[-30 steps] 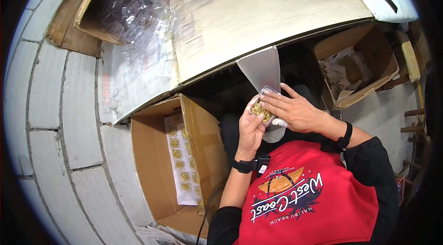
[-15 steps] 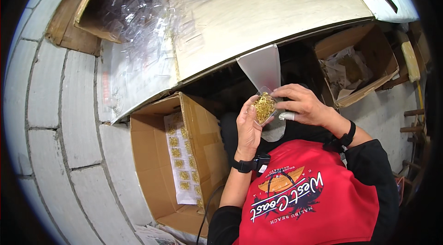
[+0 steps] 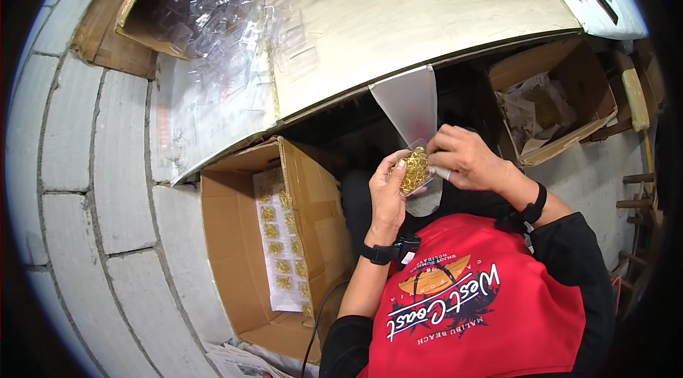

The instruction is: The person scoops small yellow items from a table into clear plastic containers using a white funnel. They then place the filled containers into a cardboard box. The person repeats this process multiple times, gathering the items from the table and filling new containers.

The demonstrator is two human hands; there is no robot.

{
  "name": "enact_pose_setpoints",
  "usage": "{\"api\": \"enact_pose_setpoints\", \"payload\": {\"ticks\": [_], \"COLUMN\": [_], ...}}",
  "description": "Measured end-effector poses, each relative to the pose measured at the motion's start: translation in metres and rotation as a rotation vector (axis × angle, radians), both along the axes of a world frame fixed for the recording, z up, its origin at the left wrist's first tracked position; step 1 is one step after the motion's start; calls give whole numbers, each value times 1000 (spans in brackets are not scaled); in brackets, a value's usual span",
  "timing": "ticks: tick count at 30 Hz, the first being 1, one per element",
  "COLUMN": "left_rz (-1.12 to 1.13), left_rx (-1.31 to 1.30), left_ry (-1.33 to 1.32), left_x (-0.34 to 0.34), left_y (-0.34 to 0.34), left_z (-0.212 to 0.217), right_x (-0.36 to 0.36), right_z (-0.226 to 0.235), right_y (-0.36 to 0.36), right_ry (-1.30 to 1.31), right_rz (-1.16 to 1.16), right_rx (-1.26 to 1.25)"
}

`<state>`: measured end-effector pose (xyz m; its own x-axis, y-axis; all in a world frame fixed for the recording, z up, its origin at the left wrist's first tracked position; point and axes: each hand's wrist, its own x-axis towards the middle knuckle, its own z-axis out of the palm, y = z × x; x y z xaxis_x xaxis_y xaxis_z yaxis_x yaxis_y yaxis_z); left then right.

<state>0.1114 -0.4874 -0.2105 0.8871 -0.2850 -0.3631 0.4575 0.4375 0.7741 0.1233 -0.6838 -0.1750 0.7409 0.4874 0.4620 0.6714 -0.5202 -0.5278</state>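
Note:
My left hand [image 3: 386, 197] holds a small clear plastic box [image 3: 417, 144], tilted, with the thumb along its near left side. A heap of small gold-coloured metal pieces [image 3: 414, 173] fills it; they are too small to name with certainty. My right hand [image 3: 469, 156] is at the box's right edge, its fingers curled and pinched together over the gold pieces. Whatever lies between those fingertips is hidden. A white wrap covers one finger of the right hand.
Left of me stands an open cardboard box [image 3: 319, 229] with rows of gold clusters on white paper [image 3: 284, 298]. Another cardboard box [image 3: 562, 150] with papers sits at right. On the worktable [image 3: 413, 15], many clear plastic cases [image 3: 220, 15] are piled at left. A white panel [image 3: 407, 97] slants below its edge.
My right hand's fingers, stretched over the box before, have curled in and closed at its right edge. The plastic box and left hand have shifted slightly to the right.

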Motion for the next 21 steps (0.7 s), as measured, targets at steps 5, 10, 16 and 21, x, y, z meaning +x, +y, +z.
{"api": "enact_pose_setpoints", "payload": {"ticks": [5,10,16,21], "left_rz": [-36,-16,81,153], "left_rx": [-8,-54,-93,-136], "left_ry": [3,16,32,-32], "left_x": [0,0,0,2], "left_y": [2,2,2,0], "left_z": [-4,-8,-10,-19], "right_x": [-1,-4,-13,-17], "right_z": [3,-2,-4,-3], "right_y": [4,12,16,22], "right_ry": [338,512,135,103], "right_rz": [-67,-177,-139,108], "right_rx": [-80,2,24,-410]}}
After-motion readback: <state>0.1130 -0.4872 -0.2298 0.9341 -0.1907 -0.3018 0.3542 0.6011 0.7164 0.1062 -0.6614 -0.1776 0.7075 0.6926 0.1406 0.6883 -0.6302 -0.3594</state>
